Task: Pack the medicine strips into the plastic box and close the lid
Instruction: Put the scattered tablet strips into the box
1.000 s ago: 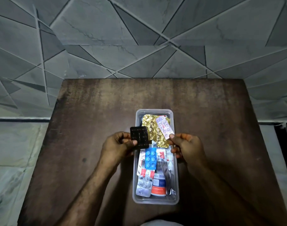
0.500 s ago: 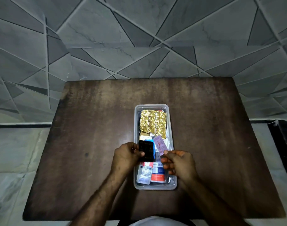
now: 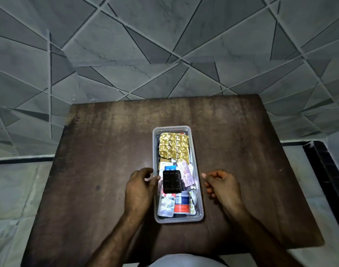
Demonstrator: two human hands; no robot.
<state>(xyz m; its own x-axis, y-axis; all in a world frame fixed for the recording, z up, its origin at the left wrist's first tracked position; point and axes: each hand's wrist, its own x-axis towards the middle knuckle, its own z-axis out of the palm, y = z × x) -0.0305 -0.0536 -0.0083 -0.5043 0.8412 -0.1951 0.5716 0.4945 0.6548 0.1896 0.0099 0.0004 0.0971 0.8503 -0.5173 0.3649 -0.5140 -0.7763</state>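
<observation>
A clear plastic box [image 3: 197, 218] stands lengthwise in the middle of the brown table, with no lid on it. Inside lie a crumpled gold strip [image 3: 174, 145] at the far end, a black strip [image 3: 172, 181] in the middle, a pink strip [image 3: 187, 174] beside it, and several more strips and a red-and-blue pack [image 3: 181, 204] at the near end. My left hand [image 3: 140, 186] rests against the box's left wall, fingers loosely apart, holding nothing. My right hand [image 3: 221, 185] hovers just right of the box, fingers curled, empty. No lid is in view.
The dark wooden table [image 3: 99, 166] reaches to a grey tiled wall behind. Pale floor tiles show on both sides, with a dark strip [image 3: 326, 170] at the right. A white garment [image 3: 184, 262] shows at the bottom edge.
The black strip and the pink strip have left my hands and now lie in the box. Both hands have drawn apart to the box's sides.
</observation>
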